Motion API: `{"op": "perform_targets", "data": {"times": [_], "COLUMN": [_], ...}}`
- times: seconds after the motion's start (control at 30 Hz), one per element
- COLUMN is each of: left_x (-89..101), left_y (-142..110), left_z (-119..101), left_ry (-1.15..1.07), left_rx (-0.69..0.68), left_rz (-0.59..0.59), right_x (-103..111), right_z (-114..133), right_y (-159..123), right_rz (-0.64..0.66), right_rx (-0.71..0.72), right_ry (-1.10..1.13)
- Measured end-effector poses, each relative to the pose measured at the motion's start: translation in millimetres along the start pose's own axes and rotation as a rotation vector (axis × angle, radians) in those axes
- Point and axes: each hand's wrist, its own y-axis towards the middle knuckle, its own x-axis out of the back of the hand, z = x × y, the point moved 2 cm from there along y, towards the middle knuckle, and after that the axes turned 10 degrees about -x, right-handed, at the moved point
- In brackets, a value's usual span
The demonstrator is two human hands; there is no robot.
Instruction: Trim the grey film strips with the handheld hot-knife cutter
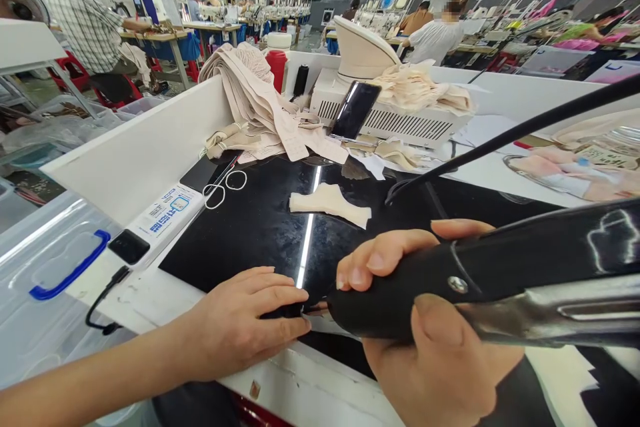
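Observation:
My right hand (435,347) is wrapped round the black handle of a tool (500,267). The tool has a silver metal part along its underside and a screw in its side; its kind is not clear. My left hand (245,320) rests at the near edge of the black work surface (235,233), fingers stretched toward the rounded end of the handle. A small coppery bit shows between the left fingertips and the handle. Beyond both hands lies a cream fabric piece (330,203). More cream material (563,373) shows below the tool.
At the back are piled beige fabric strips (260,100), a phone (355,110) and a white vented machine (405,123). A black bent rod or cable (500,140) crosses at right. On the left ledge sit a power bank (129,247) and a white box (170,210). People work behind.

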Motion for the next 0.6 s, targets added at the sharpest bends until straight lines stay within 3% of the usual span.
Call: {"op": "perform_targets", "data": {"times": [0.17, 0.3, 0.6], "left_x": [7.8, 7.3, 3.5], "left_y": [3.8, 6.0, 8.6], "left_z": [2.4, 4.7, 3.5], "left_ry": [-0.064, -0.083, -0.123], "left_rx": [0.112, 0.149, 0.09], "left_rz": [-0.099, -0.072, 0.003], "right_x": [0.3, 1.6, 7.1], "right_z": [1.7, 4.1, 16.0], "right_y": [-1.2, -5.2, -4.8], "right_rz": [-0.016, 0.015, 0.057], "right_rx": [0.0, -0.033, -0.086], "right_ry": [0.055, 0.023, -0.016]}}
